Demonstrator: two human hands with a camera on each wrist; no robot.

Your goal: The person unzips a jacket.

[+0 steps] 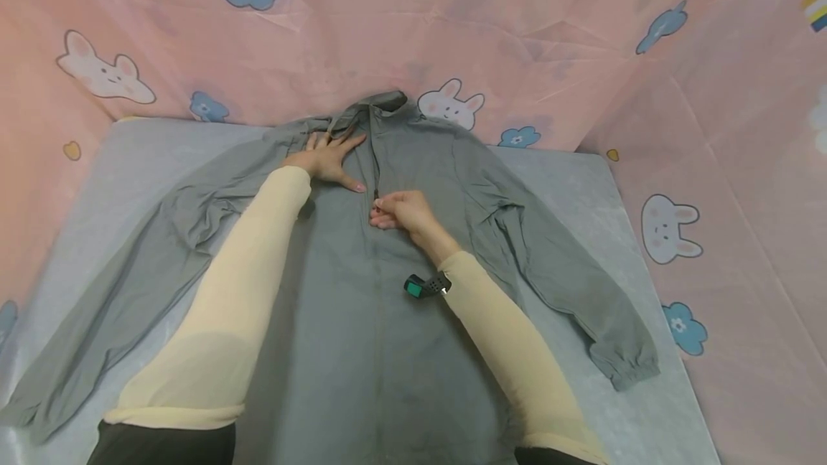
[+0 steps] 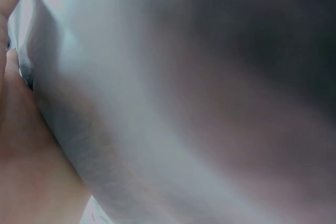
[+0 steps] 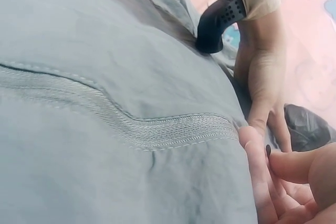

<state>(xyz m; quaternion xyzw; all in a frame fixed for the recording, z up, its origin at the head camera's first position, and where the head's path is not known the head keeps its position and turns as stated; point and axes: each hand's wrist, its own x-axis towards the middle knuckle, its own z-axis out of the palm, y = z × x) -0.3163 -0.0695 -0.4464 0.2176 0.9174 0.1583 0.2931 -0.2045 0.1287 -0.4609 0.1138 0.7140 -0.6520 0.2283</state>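
A grey zip-up jacket (image 1: 336,293) lies front up, its collar (image 1: 390,100) at the far end and both sleeves spread outward. My left hand (image 1: 326,160) rests on the upper chest beside the zipper, fingers spread. Just below it, my right hand (image 1: 410,214) pinches the dark zipper pull (image 3: 269,150) between thumb and fingers. Above the pull the front parts in a narrow gap; below, the zipper (image 3: 178,131) runs closed in a line down the front. Blurred grey cloth fills most of the left wrist view, with part of the left hand (image 2: 31,156) at its edge.
The jacket lies on a pale grey-blue covered table (image 1: 620,199). Behind and beside it hangs a pink curtain (image 1: 362,41) printed with rabbits and flowers. A black strap with a small camera (image 1: 423,285) sits at my right wrist.
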